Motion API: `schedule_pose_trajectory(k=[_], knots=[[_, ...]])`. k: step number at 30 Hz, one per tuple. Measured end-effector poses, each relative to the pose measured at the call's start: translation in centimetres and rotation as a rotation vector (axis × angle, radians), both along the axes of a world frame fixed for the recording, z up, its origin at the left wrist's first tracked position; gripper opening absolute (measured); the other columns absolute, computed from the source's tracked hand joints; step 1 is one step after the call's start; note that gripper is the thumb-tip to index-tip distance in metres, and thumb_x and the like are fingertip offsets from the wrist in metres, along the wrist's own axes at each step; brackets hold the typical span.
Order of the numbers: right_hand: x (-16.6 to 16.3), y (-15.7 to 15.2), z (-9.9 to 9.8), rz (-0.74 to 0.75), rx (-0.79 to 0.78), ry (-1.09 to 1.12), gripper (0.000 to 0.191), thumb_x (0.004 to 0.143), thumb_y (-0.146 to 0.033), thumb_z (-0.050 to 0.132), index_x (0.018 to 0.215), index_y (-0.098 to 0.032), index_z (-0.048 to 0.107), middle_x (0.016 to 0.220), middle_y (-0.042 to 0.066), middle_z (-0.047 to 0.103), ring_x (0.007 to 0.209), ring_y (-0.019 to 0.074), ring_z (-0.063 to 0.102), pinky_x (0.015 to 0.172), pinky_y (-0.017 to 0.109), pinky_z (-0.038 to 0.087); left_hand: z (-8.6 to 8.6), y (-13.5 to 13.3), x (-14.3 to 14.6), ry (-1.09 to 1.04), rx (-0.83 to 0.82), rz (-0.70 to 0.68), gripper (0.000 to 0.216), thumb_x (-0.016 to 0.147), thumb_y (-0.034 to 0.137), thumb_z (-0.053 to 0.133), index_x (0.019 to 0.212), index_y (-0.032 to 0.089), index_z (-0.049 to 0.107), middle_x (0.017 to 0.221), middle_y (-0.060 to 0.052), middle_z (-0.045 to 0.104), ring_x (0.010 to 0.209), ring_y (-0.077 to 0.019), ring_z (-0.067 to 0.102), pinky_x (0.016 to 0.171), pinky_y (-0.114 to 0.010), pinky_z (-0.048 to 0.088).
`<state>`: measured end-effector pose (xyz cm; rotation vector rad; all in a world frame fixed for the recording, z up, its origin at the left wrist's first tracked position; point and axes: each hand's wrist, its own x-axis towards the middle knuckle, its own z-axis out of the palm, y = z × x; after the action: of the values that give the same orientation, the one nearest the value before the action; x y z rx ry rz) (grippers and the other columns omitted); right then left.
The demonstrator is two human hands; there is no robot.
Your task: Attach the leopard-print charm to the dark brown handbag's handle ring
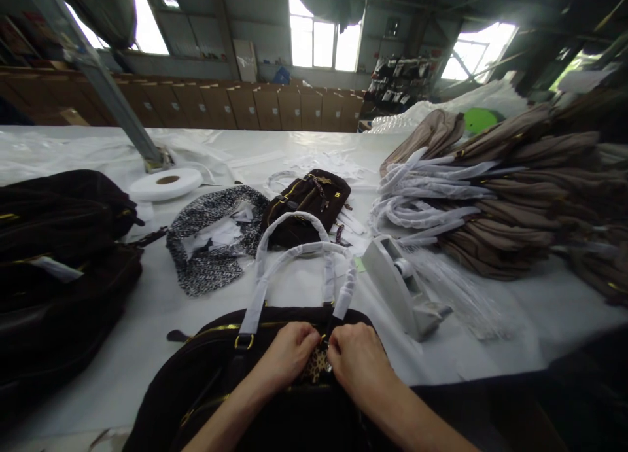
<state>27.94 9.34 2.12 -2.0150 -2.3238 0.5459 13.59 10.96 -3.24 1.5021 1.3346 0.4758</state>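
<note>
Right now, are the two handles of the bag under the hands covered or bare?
Covered: white wrapping runs along the arches of both handles of the dark bag. What lies beneath it cannot be seen.

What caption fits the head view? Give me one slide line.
Left hand and right hand at a leopard-print piece on a dark bag, its handles wrapped in white.

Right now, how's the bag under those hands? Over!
Left grip and right grip curled at leopard-print piece. Dark bag below, white-wrapped handles. Tape dispenser to the right, not blocking.
</note>
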Motion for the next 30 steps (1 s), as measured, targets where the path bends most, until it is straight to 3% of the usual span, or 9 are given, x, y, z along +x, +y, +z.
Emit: schedule_pose_trajectory(k=[5, 12, 20, 26, 30], knots=[[-1.4, 0.7, 0.8, 0.042, -0.005, -0.092, 0.02, 0.076, -0.011, 0.052, 0.077, -0.012, 0.072, 0.075, 0.017, 0.07, 0.074, 0.0314, 0.067, 0.063, 0.035, 0.048, 0.0, 0.5, -0.1, -0.033, -0.09, -0.041, 0.031, 0.079, 0.035, 0.045, 0.053, 0.018, 0.04, 0.051, 0.007, 0.032, 0.05, -0.0083, 0.027, 0.045, -0.024, 0.018], [-1.4, -0.5, -1.1, -0.01, 0.047, -0.084, 0.023, 0.083, -0.017, 0.049, 0.075, -0.015, 0.07, 0.076, 0.012, 0.07, 0.075, 0.0276, 0.067, 0.065, 0.032, 0.046, 0.3, 1.0, 0.0, -0.06, -0.335, 0.005, 0.034, 0.081, 0.035, 0.052, 0.053, 0.018, 0.042, 0.041, 0.011, 0.03, 0.035, -0.0037, 0.02, 0.036, -0.021, 0.011], [-0.1, -1.2, -2.4, -0.128, 0.111, 0.243, 0.022, 0.08, -0.016, 0.053, 0.069, -0.019, 0.072, 0.075, 0.009, 0.071, 0.075, 0.0245, 0.066, 0.07, 0.03, 0.042, 0.8, 0.9, 0.7, -0.144, -0.56, 0.167, 0.027, 0.09, 0.036, 0.05, 0.072, 0.015, 0.051, 0.048, 0.013, 0.03, 0.032, -0.0009, 0.017, 0.03, -0.016, 0.012], [0.7, 0.1, -2.8, -0.104, 0.046, 0.383, 0.019, 0.076, -0.023, 0.056, 0.067, -0.021, 0.073, 0.069, 0.002, 0.073, 0.067, 0.0174, 0.067, 0.06, 0.022, 0.043, 0.8, 0.8, 1.1, -0.178, -0.65, 0.272, 0.023, 0.09, 0.033, 0.051, 0.079, 0.014, 0.054, 0.055, 0.01, 0.04, 0.035, -0.0011, 0.025, 0.031, -0.015, 0.02], [0.8, 0.5, -3.2, -0.142, 0.054, 0.392, 0.018, 0.072, -0.023, 0.058, 0.061, -0.019, 0.071, 0.062, 0.004, 0.071, 0.063, 0.0187, 0.066, 0.057, 0.023, 0.041, 0.5, 0.9, 1.4, -0.167, -0.692, 0.326, 0.023, 0.09, 0.034, 0.05, 0.085, 0.013, 0.056, 0.062, 0.007, 0.049, 0.04, -0.0027, 0.038, 0.035, -0.015, 0.032]])
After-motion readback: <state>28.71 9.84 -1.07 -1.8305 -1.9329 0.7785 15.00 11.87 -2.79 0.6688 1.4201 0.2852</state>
